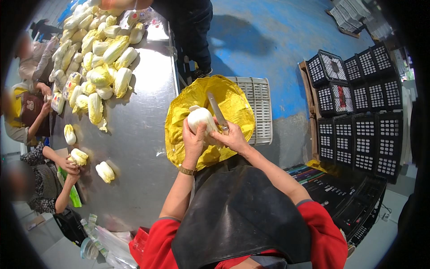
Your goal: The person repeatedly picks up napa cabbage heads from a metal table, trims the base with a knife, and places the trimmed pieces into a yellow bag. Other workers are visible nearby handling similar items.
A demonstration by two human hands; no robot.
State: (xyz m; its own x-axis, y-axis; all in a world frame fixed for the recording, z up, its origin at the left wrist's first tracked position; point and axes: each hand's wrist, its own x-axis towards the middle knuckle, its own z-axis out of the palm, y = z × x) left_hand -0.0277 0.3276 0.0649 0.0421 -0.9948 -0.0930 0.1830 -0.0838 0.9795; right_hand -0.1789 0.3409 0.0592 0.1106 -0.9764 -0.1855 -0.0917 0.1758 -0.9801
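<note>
Over a yellow woven sack (178, 134) with its mouth spread wide, my left hand (195, 138) holds a napa cabbage (201, 119) by its side, the white base turned up. My right hand (232, 136) grips the handle of a knife (217, 111), its blade pointing away from me beside the cabbage. The right thumb touches the cabbage's lower side. A loose piece of leaf or stem shows at the cabbage's upper edge. The sack's inside below the hands is partly hidden by them.
To the left stands a metal table (141, 134) with a heap of napa cabbages (100, 64) and several single ones. Co-workers stand along its far side; another person's legs (198, 37) are ahead. A white crate (263, 111) adjoins the sack; black crates (362, 134) are stacked right.
</note>
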